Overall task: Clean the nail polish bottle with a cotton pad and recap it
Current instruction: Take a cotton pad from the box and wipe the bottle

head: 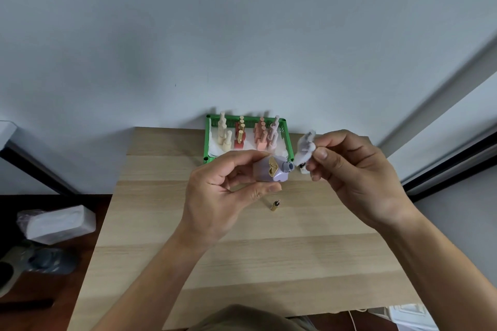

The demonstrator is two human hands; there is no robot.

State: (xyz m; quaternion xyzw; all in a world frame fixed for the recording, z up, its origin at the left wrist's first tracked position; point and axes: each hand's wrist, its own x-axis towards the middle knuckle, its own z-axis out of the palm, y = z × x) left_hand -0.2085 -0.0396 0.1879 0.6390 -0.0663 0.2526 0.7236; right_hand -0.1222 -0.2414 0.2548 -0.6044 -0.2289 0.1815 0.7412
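Gold cap (pixel 274 205) before green basket (pixel 207 140)

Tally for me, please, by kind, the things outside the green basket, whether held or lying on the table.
Lilac nail polish bottle, uncapped, in the left hand: 1
Cotton pad, in the right hand: 1
Gold cap, lying on the table: 1
Small pale object, partly hidden behind the right hand, kind unclear: 1
Total: 4
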